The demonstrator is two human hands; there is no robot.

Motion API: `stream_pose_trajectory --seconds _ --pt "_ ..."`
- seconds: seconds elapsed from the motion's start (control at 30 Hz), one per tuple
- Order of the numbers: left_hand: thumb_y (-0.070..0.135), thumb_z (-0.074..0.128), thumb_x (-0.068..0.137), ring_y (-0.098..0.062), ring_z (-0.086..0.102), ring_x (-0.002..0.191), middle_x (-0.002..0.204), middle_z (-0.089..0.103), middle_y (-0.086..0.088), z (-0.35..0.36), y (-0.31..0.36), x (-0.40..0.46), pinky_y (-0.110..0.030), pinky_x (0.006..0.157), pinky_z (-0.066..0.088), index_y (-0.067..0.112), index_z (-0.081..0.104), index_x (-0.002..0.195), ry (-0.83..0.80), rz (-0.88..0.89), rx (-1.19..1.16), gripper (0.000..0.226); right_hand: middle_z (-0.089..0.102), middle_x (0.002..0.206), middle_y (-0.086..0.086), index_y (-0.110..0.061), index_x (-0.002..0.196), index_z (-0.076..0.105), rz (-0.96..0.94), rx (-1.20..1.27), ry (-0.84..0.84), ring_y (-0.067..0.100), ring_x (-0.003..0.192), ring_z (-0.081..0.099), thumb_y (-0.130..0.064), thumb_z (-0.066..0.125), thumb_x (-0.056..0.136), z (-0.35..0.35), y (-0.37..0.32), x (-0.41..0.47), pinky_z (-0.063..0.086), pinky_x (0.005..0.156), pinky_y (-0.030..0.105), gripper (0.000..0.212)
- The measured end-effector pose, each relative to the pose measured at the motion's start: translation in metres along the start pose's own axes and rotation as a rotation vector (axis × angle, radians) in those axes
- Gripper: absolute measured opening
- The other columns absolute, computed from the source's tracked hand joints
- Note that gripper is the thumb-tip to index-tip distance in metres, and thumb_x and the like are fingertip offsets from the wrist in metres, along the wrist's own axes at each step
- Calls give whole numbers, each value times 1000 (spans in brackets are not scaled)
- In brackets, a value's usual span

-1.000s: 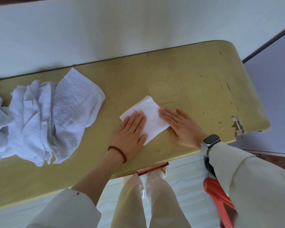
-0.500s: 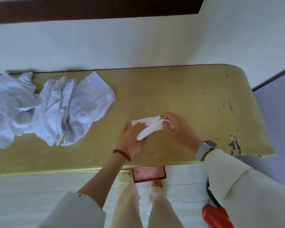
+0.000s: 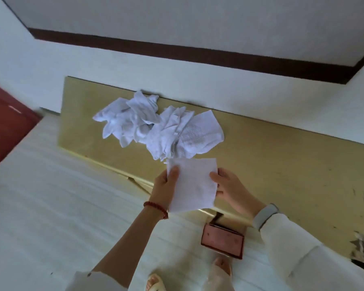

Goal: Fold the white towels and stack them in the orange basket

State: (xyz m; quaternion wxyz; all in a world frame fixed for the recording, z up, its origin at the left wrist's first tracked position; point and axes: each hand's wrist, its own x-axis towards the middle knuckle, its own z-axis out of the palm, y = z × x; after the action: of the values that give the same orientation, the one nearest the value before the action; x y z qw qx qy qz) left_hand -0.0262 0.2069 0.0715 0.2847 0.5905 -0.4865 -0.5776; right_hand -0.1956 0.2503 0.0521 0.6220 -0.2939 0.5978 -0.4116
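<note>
The folded white towel is held in the air over the near edge of the yellow table, between both hands. The left hand pinches its left edge, the right hand its right edge. It hangs flat, its long axis running toward the person. No orange basket is visible.

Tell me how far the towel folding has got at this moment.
One folded towel is done and held off the table between the left hand and right hand. Left: the unfolded pile on the table. The orange basket is out of view, so stacked towels cannot be counted.
</note>
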Motion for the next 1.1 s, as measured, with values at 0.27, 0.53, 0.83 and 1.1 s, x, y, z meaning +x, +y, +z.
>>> stream_pose_trajectory --seconds 0.27,0.53,0.83,1.1 --pt "27 43 96 -16 27 49 52 27 1 -213 -34 -77 -22 45 25 15 25 61 717 132 193 41 45 68 6 -3 101 48 -557 -624 122 27 64 40 -18 37 98 263 -5 -13 30 61 35 19" --pt "34 38 96 -35 50 64 61 49 -10 -499 -134 -227 -32 52 28 17 32 90 1067 21 260 19 39 54 -1 -5 110 48 -735 -779 -213 33 59 46 -23 33 98 582 52 -93 29 55 33 26" --pt "12 44 94 -36 56 75 90 56 -8 -737 -232 -367 -37 62 42 7 47 118 1297 -37 328 25 57 76 8 -10 115 45 -861 -850 -677 39 78 56 -21 34 97 879 108 -166 33 60 34 24" --pt "14 46 93 -28 57 95 121 57 -10 -954 -307 -427 -27 76 41 15 52 126 1416 -212 356 33 64 101 16 -7 113 50 -919 -945 -1001 37 96 55 -18 42 95 1135 162 -176 31 68 32 23"
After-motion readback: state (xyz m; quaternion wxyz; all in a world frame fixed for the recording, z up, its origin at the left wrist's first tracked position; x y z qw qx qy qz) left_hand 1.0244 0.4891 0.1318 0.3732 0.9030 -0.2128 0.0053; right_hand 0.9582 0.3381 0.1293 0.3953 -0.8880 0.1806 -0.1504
